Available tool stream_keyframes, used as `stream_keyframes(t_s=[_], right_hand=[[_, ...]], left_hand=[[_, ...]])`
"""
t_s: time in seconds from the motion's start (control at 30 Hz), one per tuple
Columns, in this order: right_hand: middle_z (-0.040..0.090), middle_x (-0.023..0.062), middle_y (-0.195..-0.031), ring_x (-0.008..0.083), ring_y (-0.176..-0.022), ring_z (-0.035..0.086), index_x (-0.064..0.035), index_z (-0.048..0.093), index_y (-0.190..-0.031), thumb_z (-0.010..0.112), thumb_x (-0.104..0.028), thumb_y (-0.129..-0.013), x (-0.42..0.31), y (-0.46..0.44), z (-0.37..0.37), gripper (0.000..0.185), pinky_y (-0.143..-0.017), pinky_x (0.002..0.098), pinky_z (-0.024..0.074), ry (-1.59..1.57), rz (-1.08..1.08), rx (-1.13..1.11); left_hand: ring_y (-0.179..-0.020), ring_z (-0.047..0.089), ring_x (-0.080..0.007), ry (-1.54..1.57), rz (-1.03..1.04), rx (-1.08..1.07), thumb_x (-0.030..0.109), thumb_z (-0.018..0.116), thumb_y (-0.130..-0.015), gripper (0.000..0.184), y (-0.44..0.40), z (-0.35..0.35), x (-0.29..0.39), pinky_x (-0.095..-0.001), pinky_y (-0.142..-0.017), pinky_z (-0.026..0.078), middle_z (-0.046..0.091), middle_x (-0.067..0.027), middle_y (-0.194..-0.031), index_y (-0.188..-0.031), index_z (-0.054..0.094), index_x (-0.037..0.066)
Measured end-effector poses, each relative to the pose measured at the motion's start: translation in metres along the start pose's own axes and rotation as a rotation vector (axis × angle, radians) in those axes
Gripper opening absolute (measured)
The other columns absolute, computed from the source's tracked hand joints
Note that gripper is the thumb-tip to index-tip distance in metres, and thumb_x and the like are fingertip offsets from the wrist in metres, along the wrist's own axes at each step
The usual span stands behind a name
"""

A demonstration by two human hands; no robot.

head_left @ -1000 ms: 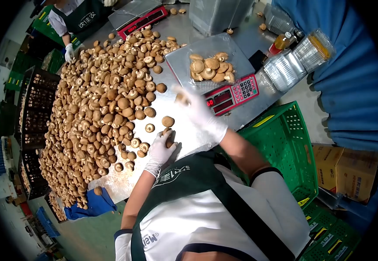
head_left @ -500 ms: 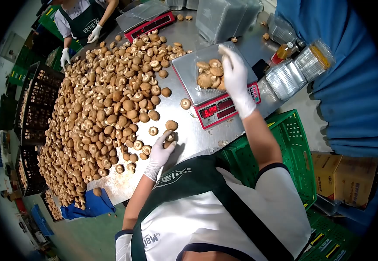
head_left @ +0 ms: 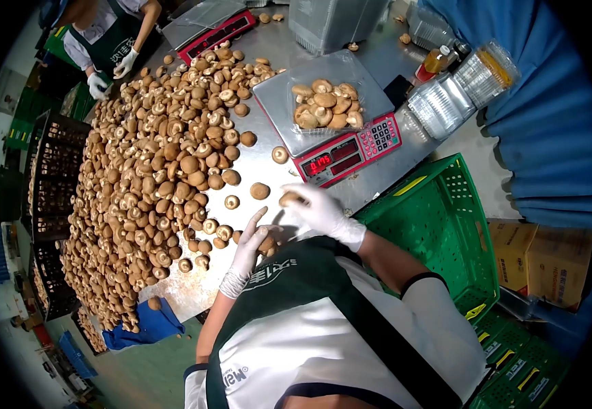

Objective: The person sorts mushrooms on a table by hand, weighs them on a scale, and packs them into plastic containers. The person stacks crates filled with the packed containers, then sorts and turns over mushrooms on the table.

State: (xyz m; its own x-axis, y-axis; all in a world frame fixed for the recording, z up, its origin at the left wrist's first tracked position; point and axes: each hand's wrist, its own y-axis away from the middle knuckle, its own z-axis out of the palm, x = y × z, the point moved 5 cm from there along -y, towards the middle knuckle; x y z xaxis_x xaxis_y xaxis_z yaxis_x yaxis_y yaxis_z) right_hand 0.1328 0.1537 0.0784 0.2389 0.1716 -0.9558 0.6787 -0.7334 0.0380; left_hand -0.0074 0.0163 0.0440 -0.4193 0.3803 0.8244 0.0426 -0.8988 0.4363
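Both my hands wear white gloves. My right hand is closed on a brown mushroom above the metal table, below the scale's display. My left hand is near the table's front edge, its fingers round a mushroom beside the apron, index finger stretched out. A clear plastic tray of mushrooms rests on the plate of the red scale, whose display is lit. Loose mushrooms lie just beyond my hands, and a large heap of mushrooms spreads to the left.
A green crate stands at the right of the table. Stacked clear trays and a second scale are at the back. A bottle stands at the back right. A co-worker's gloved hands are beyond the heap.
My right hand has come back from the tray on the scale and now holds a mushroom near my left hand. My left hand has moved slightly closer to the apron.
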Motion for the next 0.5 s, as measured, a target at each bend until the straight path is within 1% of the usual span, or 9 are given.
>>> stream_keyframes(t_s=[0.03,0.13,0.17,0.27,0.3,0.33,0.4,0.47,0.5], right_hand=[[0.067,0.0103,-0.116,0.0175,-0.104,0.064,-0.0046,0.062,-0.122,0.062,-0.011,-0.092,0.003,-0.006,-0.017,0.030,-0.089,0.0290,0.0503,-0.003,-0.008,0.087],[0.069,0.0118,-0.109,0.0194,-0.100,0.065,-0.0017,0.063,-0.118,0.060,-0.015,-0.096,-0.006,-0.019,-0.074,0.026,-0.088,0.0301,0.0513,-0.050,-0.113,0.387],[0.068,0.0114,-0.110,0.0200,-0.100,0.064,-0.0013,0.063,-0.116,0.058,-0.015,-0.097,-0.007,-0.023,-0.094,0.024,-0.088,0.0306,0.0512,-0.013,-0.147,0.493],[0.067,0.0103,-0.110,0.0196,-0.100,0.063,-0.0004,0.062,-0.112,0.054,-0.014,-0.099,-0.009,-0.030,-0.142,0.020,-0.089,0.0308,0.0507,-0.001,-0.231,0.753],[0.066,0.0092,-0.109,0.0180,-0.099,0.062,-0.0001,0.061,-0.112,0.052,-0.013,-0.100,-0.013,-0.030,-0.151,0.019,-0.089,0.0299,0.0501,-0.049,-0.190,0.781],[0.066,0.0094,-0.108,0.0169,-0.098,0.062,0.0003,0.061,-0.112,0.051,-0.013,-0.101,-0.011,-0.032,-0.155,0.020,-0.088,0.0291,0.0498,-0.081,-0.236,0.812],[0.066,0.0092,-0.108,0.0176,-0.098,0.062,0.0000,0.061,-0.111,0.053,-0.012,-0.099,-0.015,-0.032,-0.146,0.019,-0.089,0.0300,0.0499,-0.079,-0.225,0.783],[0.066,0.0085,-0.105,0.0188,-0.098,0.062,-0.0008,0.062,-0.109,0.055,-0.010,-0.096,-0.015,-0.032,-0.112,0.017,-0.089,0.0316,0.0502,0.005,-0.256,0.585],[0.068,0.0086,-0.102,0.0192,-0.096,0.063,-0.0016,0.063,-0.106,0.058,-0.008,-0.093,-0.011,-0.031,-0.086,0.015,-0.086,0.0322,0.0505,-0.048,-0.161,0.399]], left_hand=[[-0.091,0.063,-0.0144,-0.030,-0.008,0.087,0.021,0.055,-0.099,0.053,-0.001,-0.010,-0.007,-0.0239,-0.079,0.051,0.065,-0.0122,-0.111,-0.145,0.037,0.003],[-0.090,0.062,-0.0118,-0.316,-0.037,0.160,0.015,0.059,-0.096,0.043,-0.006,-0.019,-0.017,-0.0216,-0.076,0.049,0.066,-0.0104,-0.106,-0.136,0.048,0.002],[-0.089,0.062,-0.0115,-0.330,-0.027,0.206,0.014,0.065,-0.093,0.038,-0.004,-0.018,-0.015,-0.0233,-0.076,0.049,0.066,-0.0088,-0.102,-0.127,0.056,0.000],[-0.088,0.063,-0.0165,-0.631,0.139,0.263,0.016,0.068,-0.089,0.035,-0.010,-0.019,-0.015,-0.0286,-0.078,0.051,0.066,-0.0100,-0.101,-0.121,0.061,0.002],[-0.089,0.063,-0.0196,-0.717,0.206,0.279,0.017,0.069,-0.087,0.034,-0.012,-0.019,-0.013,-0.0311,-0.079,0.051,0.066,-0.0105,-0.101,-0.117,0.062,0.003],[-0.090,0.064,-0.0227,-0.803,0.274,0.295,0.018,0.071,-0.085,0.033,-0.015,-0.017,-0.011,-0.0336,-0.081,0.051,0.066,-0.0109,-0.102,-0.114,0.064,0.004],[-0.094,0.063,-0.0278,-0.985,0.356,0.296,0.020,0.072,-0.082,0.031,-0.022,-0.014,-0.009,-0.0375,-0.084,0.050,0.066,-0.0115,-0.102,-0.109,0.066,0.006],[-0.099,0.061,-0.0316,-1.181,0.376,0.277,0.022,0.072,-0.079,0.030,-0.029,-0.014,-0.010,-0.0402,-0.087,0.049,0.065,-0.0115,-0.103,-0.106,0.068,0.008],[-0.105,0.058,-0.0304,-1.217,0.379,0.282,0.027,0.071,-0.078,0.031,-0.031,-0.014,-0.012,-0.0417,-0.091,0.046,0.065,-0.0097,-0.105,-0.103,0.069,0.009]])
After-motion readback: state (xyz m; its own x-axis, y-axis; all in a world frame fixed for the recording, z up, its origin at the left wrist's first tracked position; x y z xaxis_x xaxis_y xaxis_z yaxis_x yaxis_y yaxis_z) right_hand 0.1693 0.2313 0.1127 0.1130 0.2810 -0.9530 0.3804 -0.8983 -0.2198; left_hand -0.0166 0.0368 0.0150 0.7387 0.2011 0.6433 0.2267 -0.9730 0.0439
